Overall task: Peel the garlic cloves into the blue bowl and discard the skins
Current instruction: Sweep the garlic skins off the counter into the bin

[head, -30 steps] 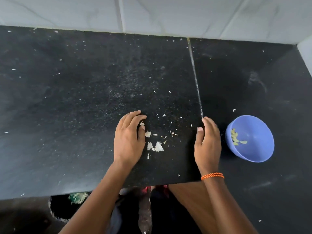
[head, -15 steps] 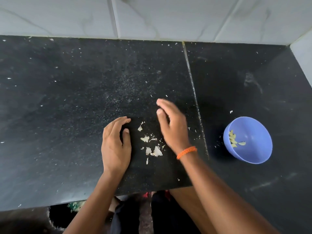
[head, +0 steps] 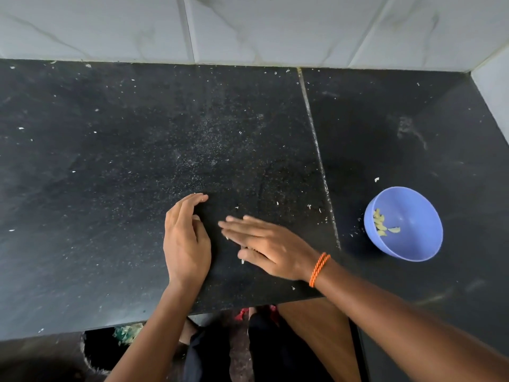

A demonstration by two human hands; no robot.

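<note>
The blue bowl (head: 407, 244) stands on the right of the black counter and holds several peeled garlic cloves (head: 381, 223). My left hand (head: 186, 241) stands on edge near the counter's front, fingers curved like a wall. My right hand (head: 264, 246), with an orange thread at the wrist, lies flat with straight fingers and points left toward the left hand. The pile of garlic skins is mostly hidden under it; only small white bits (head: 243, 261) show at its edge. Neither hand holds anything.
The black stone counter (head: 137, 161) is dotted with tiny skin flakes, some (head: 319, 209) near the seam (head: 316, 144) left of the bowl. White wall tiles (head: 248, 28) close the back and right. The front edge (head: 248, 306) lies just below my hands, legs beneath.
My right hand has swept left from beside the bowl across the skins and now covers the pile. My left hand has shifted slightly left and stays cupped.
</note>
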